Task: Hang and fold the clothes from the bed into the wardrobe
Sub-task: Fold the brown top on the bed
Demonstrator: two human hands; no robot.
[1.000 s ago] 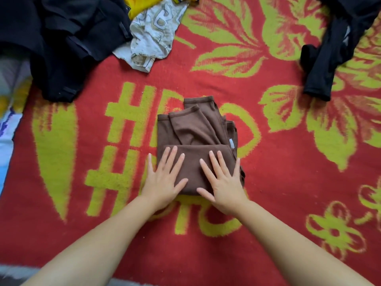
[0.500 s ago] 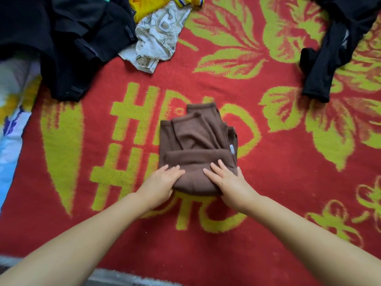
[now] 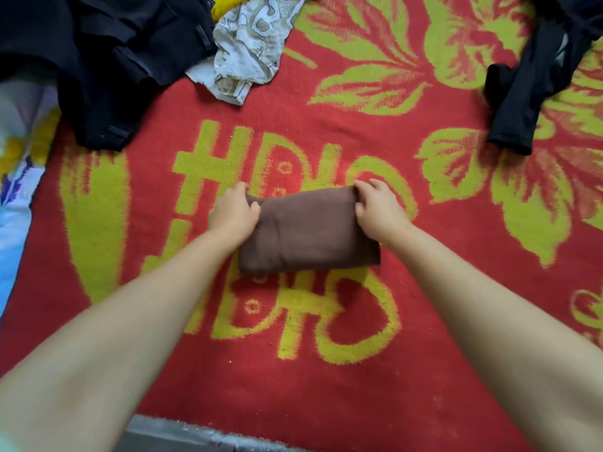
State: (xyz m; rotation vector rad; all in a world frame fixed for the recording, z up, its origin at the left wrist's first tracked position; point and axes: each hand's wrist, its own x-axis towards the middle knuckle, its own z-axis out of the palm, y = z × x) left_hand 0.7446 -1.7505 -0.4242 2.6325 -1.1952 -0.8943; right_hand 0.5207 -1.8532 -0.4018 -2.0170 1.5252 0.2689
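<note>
A brown garment (image 3: 308, 231) lies folded into a thick, compact rectangle on the red and yellow blanket (image 3: 326, 386) that covers the bed. My left hand (image 3: 233, 213) grips the bundle's far left corner, fingers curled round the edge. My right hand (image 3: 378, 208) grips its far right corner the same way. Both forearms reach in from the bottom of the view. No wardrobe shows.
A heap of black clothes (image 3: 98, 60) lies at the top left, with a cream patterned garment (image 3: 251, 47) and a bit of yellow cloth (image 3: 222, 6) beside it. Another black garment (image 3: 538, 79) lies at the top right. A light floral sheet (image 3: 16, 177) shows at the left edge.
The near half of the brown garment has been folded over the far half, covering the sleeves. Both hands moved from pressing flat on it to gripping its far corners.
</note>
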